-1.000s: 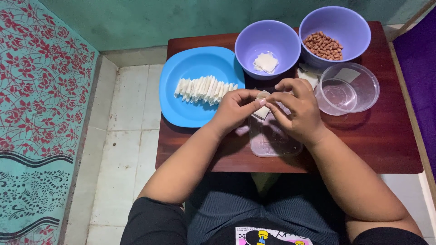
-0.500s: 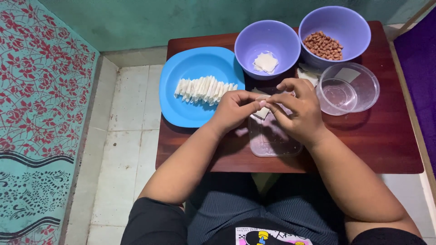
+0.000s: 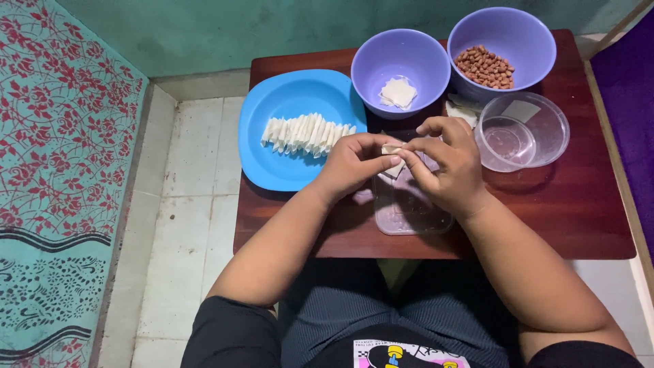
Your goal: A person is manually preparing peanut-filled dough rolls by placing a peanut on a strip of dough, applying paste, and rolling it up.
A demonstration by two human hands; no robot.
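Both sets of fingertips pinch one small pale wrapper (image 3: 393,158), the left hand (image 3: 351,167) at its left edge and the right hand (image 3: 446,163) at its right, so it sits squarely between them, equally close to both; its long axis I cannot tell. Beneath lies a clear rectangular tray (image 3: 409,211) on the dark wooden table (image 3: 579,211). Farther left, a blue plate (image 3: 286,102) carries a row of folded pieces (image 3: 306,133); beyond stand a purple bowl of wrappers (image 3: 400,65), a purple bowl of peanuts (image 3: 502,44) and a clear round tub (image 3: 524,129).

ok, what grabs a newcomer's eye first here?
Both hands, left hand and right hand, pinch a small white wrapper at table centre. Left of them, a blue plate holds a row of white rolls; behind, a purple bowl holds peanuts.
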